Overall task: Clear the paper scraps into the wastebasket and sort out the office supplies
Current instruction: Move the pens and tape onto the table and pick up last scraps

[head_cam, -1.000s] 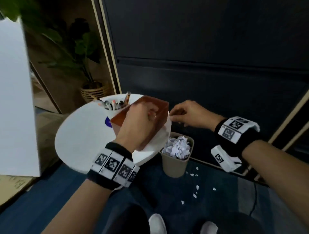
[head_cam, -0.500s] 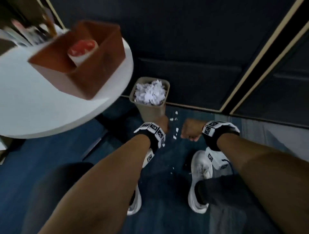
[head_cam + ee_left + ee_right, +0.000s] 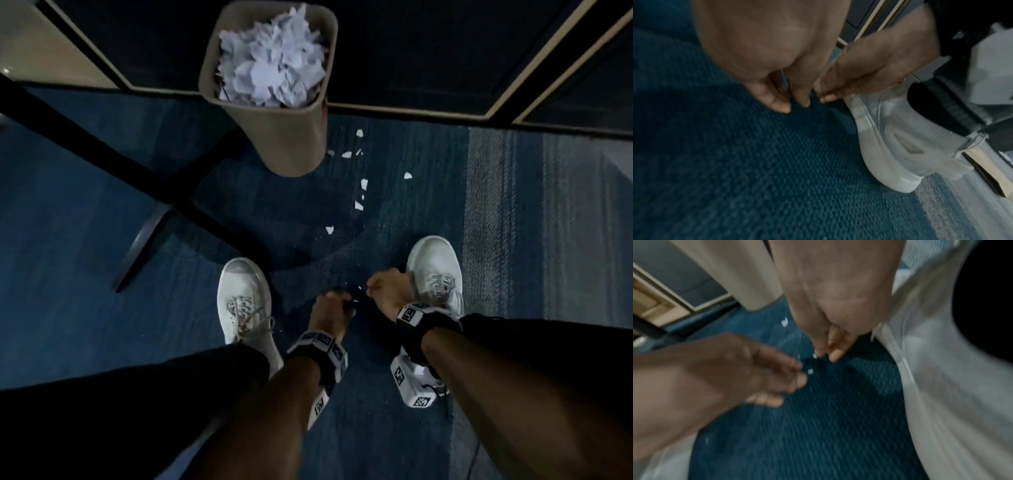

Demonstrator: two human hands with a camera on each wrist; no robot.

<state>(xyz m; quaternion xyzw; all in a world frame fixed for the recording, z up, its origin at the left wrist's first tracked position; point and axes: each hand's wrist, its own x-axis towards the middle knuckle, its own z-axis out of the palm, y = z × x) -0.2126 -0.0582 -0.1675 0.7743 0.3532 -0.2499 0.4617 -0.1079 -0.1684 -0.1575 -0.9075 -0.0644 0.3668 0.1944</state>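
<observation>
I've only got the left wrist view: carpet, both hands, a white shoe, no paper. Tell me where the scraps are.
Observer: Small white scraps lie on the carpet between the left hand and the right hand.
Operator: Locate the wastebasket.
Observer: The wastebasket stands ahead of both feet, heaped with torn paper up to its rim.
Operator: Report anything else loose.
Observer: More scraps trail over the carpet from the wastebasket's base toward the right shoe.

Office, blue carpet tiles [image 3: 85, 205], dark panelled partition [image 3: 428, 51], paper-filled wastebasket [image 3: 287, 137]
</observation>
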